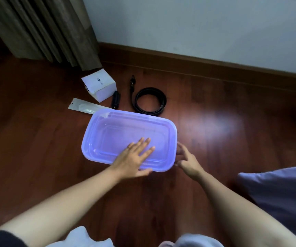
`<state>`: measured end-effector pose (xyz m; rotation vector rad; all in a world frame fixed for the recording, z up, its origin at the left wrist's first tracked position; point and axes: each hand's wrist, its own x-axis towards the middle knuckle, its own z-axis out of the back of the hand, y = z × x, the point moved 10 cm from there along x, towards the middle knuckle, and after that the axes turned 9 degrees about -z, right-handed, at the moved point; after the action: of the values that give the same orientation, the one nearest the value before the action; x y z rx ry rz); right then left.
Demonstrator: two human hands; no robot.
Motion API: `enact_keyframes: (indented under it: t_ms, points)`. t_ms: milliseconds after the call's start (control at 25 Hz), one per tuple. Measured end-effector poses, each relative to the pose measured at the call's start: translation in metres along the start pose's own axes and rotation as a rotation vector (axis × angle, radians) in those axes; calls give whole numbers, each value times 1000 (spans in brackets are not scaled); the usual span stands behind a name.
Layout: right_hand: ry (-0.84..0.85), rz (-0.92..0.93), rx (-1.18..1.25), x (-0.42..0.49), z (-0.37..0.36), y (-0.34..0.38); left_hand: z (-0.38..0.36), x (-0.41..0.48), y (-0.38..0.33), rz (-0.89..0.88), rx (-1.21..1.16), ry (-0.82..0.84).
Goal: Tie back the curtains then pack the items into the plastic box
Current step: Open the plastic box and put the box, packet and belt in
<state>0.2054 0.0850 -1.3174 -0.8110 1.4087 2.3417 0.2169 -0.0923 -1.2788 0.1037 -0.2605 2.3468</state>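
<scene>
A translucent purple plastic box (125, 129) with its lid on sits on the wooden floor in front of me. My left hand (134, 157) lies flat on the lid near its front edge, fingers spread. My right hand (186, 161) touches the box's right front corner, fingers apart. Beyond the box lie a coiled black belt (150, 101), a small white carton (100, 85), a small black object (115, 99) and a flat clear packet (83, 106). The brown curtain (45, 29) hangs gathered at the upper left.
A white wall with a dark wooden skirting board (197, 63) runs behind the items. A grey-purple cushion (282, 196) lies at the right. Pale cloth on my lap shows at the bottom edge.
</scene>
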Motion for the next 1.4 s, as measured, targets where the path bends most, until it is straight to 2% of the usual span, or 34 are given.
enact_keyframes:
  t_ms: [80,280,440,640,840,1000,1400]
  points:
    - [30,14,-123,-2,-3,-7,-30,6,-18,-58,86,159]
    - [52,11,-230,1,-6,-14,-40,16,-20,-123,171,151]
    - [32,-30,-236,6,-6,-21,-45,23,-24,-44,78,218]
    - [96,-63,-283,14,-15,-24,-40,27,-27,-47,98,114]
    - [126,-51,-285,13,-18,-18,-45,37,-22,144,-43,159]
    - [135,-2,-336,13,-19,-13,-51,43,-32,157,-2,254]
    - [108,34,-379,16,-26,-11,-49,41,-36,75,96,223]
